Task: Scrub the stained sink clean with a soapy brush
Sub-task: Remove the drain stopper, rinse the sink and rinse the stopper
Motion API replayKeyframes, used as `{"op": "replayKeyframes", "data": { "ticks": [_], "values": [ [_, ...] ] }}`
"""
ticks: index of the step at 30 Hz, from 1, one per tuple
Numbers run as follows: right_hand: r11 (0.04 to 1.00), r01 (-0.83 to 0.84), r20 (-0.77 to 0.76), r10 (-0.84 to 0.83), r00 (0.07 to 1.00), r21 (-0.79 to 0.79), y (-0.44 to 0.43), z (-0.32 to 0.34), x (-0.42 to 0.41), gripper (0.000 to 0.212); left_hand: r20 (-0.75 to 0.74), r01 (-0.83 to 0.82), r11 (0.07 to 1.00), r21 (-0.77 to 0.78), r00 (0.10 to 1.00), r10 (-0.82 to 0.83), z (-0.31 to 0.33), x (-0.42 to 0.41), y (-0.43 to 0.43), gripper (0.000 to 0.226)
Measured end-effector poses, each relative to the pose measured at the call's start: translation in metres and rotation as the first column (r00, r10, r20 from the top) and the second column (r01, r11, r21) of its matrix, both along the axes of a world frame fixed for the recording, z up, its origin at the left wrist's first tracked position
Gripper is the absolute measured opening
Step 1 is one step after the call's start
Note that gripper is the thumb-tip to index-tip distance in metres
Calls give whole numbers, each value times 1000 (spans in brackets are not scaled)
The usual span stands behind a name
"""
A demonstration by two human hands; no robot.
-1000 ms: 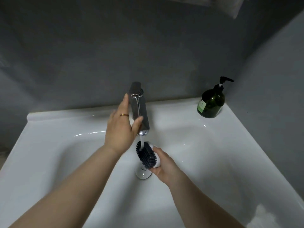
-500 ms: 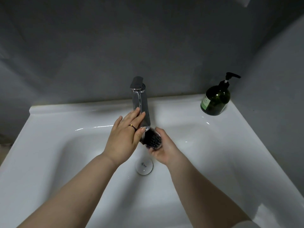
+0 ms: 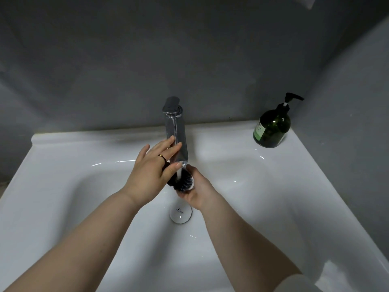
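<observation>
A white sink (image 3: 63, 186) fills the lower view. At its back stands a chrome faucet (image 3: 175, 131), with water running from the spout. My right hand (image 3: 197, 191) is cupped around a round brush (image 3: 183, 182) with dark bristles, and holds it under the stream just below the spout. Fingers apart, my left hand (image 3: 151, 173) wears a ring; its fingertips rest on the left side of the faucet spout and its thumb touches the brush's bristles. The brush's back is hidden in my right palm.
A dark green soap pump bottle (image 3: 271, 127) stands on the sink's back right corner. A white drain plug (image 3: 180, 212) sits at the bottom of the basin below my hands. Grey walls close in behind and to the right.
My left hand slid down from the faucet's handle to the spout. My right hand lifted the brush closer to the spout, bristles now turned up under the water.
</observation>
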State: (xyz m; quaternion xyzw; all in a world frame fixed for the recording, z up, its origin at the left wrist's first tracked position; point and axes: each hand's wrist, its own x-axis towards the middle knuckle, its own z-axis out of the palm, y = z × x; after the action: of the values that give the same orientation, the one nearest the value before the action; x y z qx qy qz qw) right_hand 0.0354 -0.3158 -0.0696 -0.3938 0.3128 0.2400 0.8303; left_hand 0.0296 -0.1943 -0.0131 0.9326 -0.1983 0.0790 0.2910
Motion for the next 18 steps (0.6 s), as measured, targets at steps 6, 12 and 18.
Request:
{"op": "replayKeyframes", "data": {
  "ticks": [6,12,18],
  "values": [
    [994,-78,43,82,996,-72,-15,2,-7,20,8,9,998,-57,1000,-8,-1,-1,0,61],
    [930,-253,-55,247,967,-268,-36,0,-24,22,2,-2,996,-92,1000,2,-1,-2,0,58],
    [954,-231,45,244,969,-191,2,5,-9,17,-11,-6,995,-95,1000,5,-1,-1,0,58]
  ]
}}
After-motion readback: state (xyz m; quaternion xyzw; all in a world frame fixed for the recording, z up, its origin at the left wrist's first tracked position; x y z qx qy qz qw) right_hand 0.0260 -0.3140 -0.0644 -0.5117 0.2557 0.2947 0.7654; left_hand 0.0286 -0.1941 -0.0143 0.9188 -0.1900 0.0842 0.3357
